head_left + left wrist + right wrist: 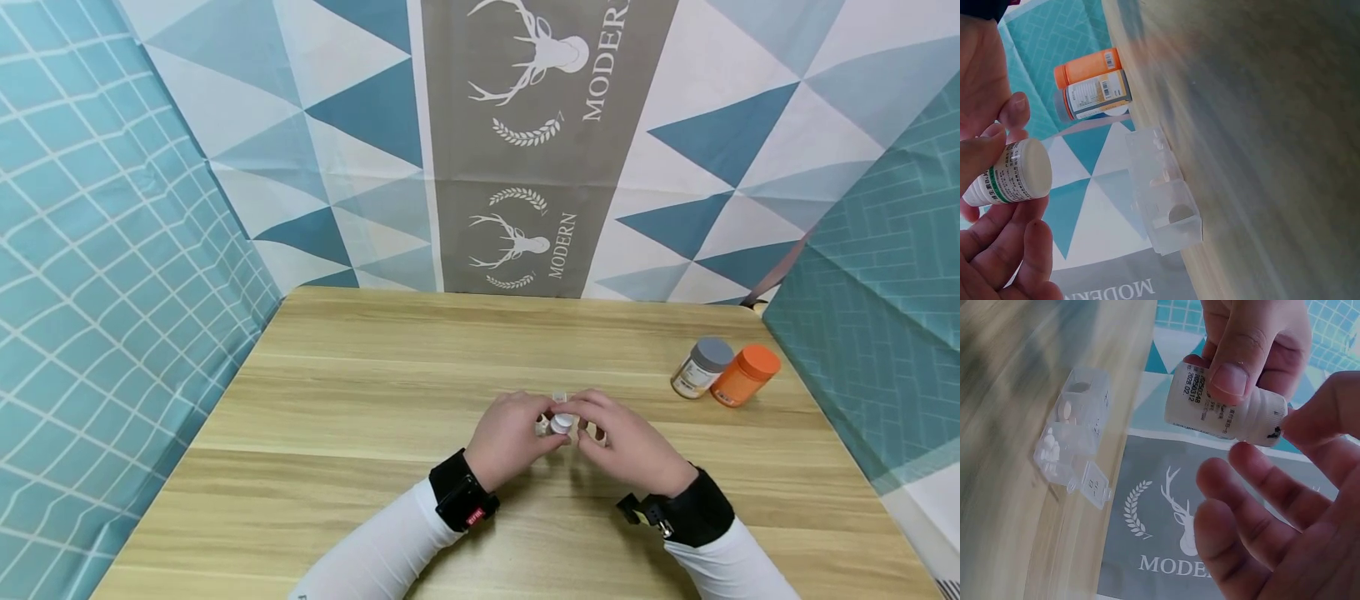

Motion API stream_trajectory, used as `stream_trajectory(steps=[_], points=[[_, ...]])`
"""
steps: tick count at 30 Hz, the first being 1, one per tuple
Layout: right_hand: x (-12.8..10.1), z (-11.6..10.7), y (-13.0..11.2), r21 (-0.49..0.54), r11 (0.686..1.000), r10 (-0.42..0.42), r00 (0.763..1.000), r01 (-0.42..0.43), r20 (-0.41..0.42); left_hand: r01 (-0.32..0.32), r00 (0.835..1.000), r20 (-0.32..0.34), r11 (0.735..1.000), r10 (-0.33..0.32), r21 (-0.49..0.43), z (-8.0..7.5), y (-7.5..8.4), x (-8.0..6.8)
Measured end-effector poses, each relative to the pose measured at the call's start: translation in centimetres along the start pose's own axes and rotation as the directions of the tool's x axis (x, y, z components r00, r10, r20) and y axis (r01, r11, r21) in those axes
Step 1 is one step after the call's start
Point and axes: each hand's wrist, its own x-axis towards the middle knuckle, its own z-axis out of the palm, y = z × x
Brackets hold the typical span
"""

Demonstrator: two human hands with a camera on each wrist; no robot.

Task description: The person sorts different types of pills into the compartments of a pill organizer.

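My left hand (513, 437) grips a small white pill bottle (1210, 403) between thumb and fingers, tilted on its side above the table. Its ribbed cap (1267, 419) is on and points toward my right hand (630, 442). The right fingers are spread and loosely bent around the cap end, and one fingertip looks to touch the cap's edge. Below the hands a clear pill organizer (1072, 425) stands on the table. Its near compartment, lid (1092, 484) raised, holds several white pills (1049, 447); oval tablets (1067, 411) lie in the middle one. In the head view, hands mostly hide it.
A grey-capped bottle (701, 367) and an orange bottle (745, 375) stand side by side at the table's right rear. The wooden table (360, 375) meets a patterned cloth (517, 167) at the back, with teal cloth hanging at both sides.
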Motion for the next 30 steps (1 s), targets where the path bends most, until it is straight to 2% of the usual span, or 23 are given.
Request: stream_trajectory(steps=[4, 12, 15, 18, 23, 26, 30], points=[[0.1, 0.0, 0.1, 0.002, 1.0, 0.01, 1.0, -0.01, -0.005, 0.002, 1.0, 0.004, 1.0, -0.002, -0.012, -0.1, 0.1, 0.0], [0.2, 0.4, 0.0, -0.041, 0.987, 0.155, 0.987, -0.158, -0.051, -0.041, 0.999, -0.006, 0.999, 0.04, -0.007, 0.0, 0.2, -0.1], [0.2, 0.3, -0.2, -0.054, 0.983, 0.173, 0.983, -0.176, -0.063, -0.041, 0.999, 0.005, 0.999, 0.042, -0.02, -0.1, 0.3, 0.0], [0.1, -0.1, -0.2, -0.037, 0.989, 0.138, 0.989, -0.14, -0.055, -0.03, 0.999, 0.018, 0.999, 0.031, -0.035, -0.2, 0.3, 0.1], [-0.2, -0.7, 0.0, -0.016, 1.0, 0.002, 1.0, -0.002, -0.012, -0.027, 0.999, 0.032, 1.0, 0.027, -0.011, -0.3, 0.2, 0.1], [-0.2, -0.7, 0.2, -0.032, 0.999, -0.029, 0.999, 0.03, 0.021, -0.028, 0.999, 0.036, 1.0, 0.028, 0.009, -0.4, 0.2, 0.0], [-0.1, -0.5, 0.3, -0.056, 0.998, -0.031, 0.999, 0.032, 0.023, -0.028, 0.999, 0.04, 0.999, 0.027, 0.021, -0.4, 0.3, 0.0]])
